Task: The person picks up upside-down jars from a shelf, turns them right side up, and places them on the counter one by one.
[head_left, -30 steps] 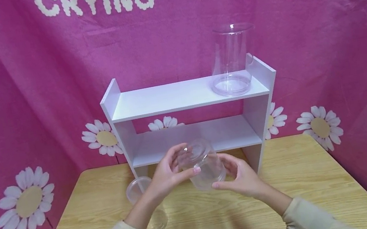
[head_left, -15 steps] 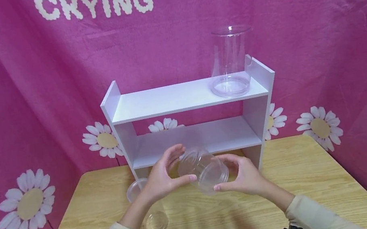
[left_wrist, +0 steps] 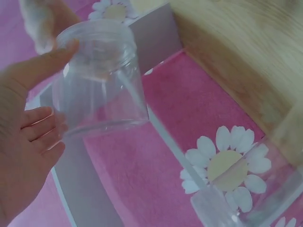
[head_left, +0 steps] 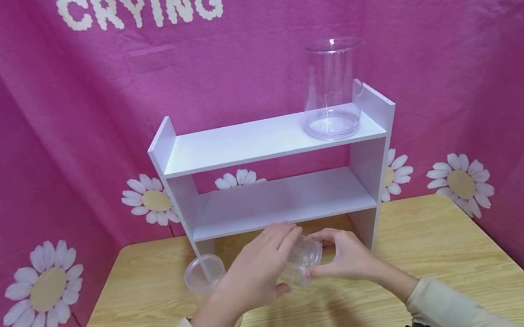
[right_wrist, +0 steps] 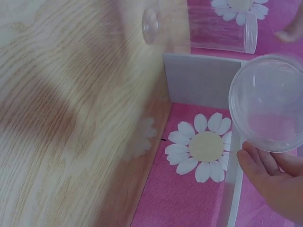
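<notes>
A short clear plastic jar (head_left: pixel 301 261) is tilted between the two hands above the table. My right hand (head_left: pixel 344 257) grips one end, thumb on the near side and fingers on the far side. The round end of the jar (right_wrist: pixel 269 103) faces the right wrist camera. My left hand (head_left: pixel 260 272) is at the jar's other end, its back to the head camera and its fingers stretched along the jar. In the left wrist view, the left thumb (left_wrist: pixel 52 61) overlaps the jar's rim, and loose fingers lie beside its wall; firm contact cannot be made out.
A white shelf unit (head_left: pixel 282 202) stands behind the hands. On its upper board, at right, is a tall clear cylinder (head_left: pixel 330 87). Another clear cylinder (head_left: pixel 205 273) stands on the wooden table (head_left: pixel 429 274) at left, partly behind the left arm. Pink cloth (head_left: pixel 249 60) hangs behind.
The left hand has turned its back to the head camera and moved over the jar's end. The jar has tipped and sunk a little. The right hand keeps its grip.
</notes>
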A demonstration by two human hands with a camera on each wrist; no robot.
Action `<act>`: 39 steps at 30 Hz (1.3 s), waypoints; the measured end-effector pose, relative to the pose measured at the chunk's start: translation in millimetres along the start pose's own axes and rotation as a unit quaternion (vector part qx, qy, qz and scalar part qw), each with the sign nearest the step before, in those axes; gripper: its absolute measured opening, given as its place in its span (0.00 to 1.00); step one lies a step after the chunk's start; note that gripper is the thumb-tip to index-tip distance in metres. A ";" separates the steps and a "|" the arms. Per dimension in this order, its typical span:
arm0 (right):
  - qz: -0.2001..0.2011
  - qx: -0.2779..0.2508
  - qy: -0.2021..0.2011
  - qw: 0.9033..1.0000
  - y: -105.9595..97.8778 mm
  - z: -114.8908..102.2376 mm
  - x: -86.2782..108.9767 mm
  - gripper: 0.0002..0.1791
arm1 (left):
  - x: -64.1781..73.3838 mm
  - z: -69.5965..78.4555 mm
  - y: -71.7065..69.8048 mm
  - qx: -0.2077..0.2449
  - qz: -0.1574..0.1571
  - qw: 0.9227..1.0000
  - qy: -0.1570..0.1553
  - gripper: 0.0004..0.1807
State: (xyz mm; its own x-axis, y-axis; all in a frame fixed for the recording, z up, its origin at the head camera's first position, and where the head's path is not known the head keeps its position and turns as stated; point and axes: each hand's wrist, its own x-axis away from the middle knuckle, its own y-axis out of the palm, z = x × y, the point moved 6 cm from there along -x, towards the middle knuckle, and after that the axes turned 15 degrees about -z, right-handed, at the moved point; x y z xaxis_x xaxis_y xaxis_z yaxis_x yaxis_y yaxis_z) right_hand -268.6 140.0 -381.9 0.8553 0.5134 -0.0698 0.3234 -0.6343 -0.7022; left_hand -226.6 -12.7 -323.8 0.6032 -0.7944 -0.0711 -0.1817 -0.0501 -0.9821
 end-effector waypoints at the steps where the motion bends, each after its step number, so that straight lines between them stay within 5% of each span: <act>1: -0.001 0.002 0.000 1.000 0.7 -0.2 -0.1 0.36 | -1.1 3.2 3.2 -0.032 -0.003 0.999 0.001 0.54; 5: -0.002 0.010 0.005 1.000 2.7 -1.0 0.4 0.36 | -5.0 12.0 13.5 -0.121 -0.007 0.993 -0.004 0.52; 12: -0.014 0.017 0.014 1.000 5.0 -3.9 4.4 0.38 | -5.9 23.1 19.6 -0.208 0.062 0.976 -0.003 0.33; 20: -0.009 0.025 -0.012 1.000 8.3 -5.0 7.2 0.35 | -2.3 24.9 28.3 -0.202 0.094 0.975 -0.003 0.36; 26: 0.005 0.032 -0.004 0.999 7.9 -5.1 8.0 0.35 | -2.9 24.1 31.4 -0.200 0.079 0.976 -0.017 0.45; 39: 0.001 0.017 -0.001 1.000 15.1 -1.5 10.8 0.37 | -3.5 21.0 38.5 -0.161 0.063 0.985 -0.016 0.47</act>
State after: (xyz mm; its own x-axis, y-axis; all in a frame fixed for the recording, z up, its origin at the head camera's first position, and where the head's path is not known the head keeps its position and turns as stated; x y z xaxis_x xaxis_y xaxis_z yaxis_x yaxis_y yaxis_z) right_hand -253.9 135.1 -392.2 0.8551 0.5133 -0.0735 0.3072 -0.6157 -0.7256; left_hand -219.4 0.9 -365.0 0.5828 -0.7878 -0.1991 -0.4905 -0.1457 -0.8592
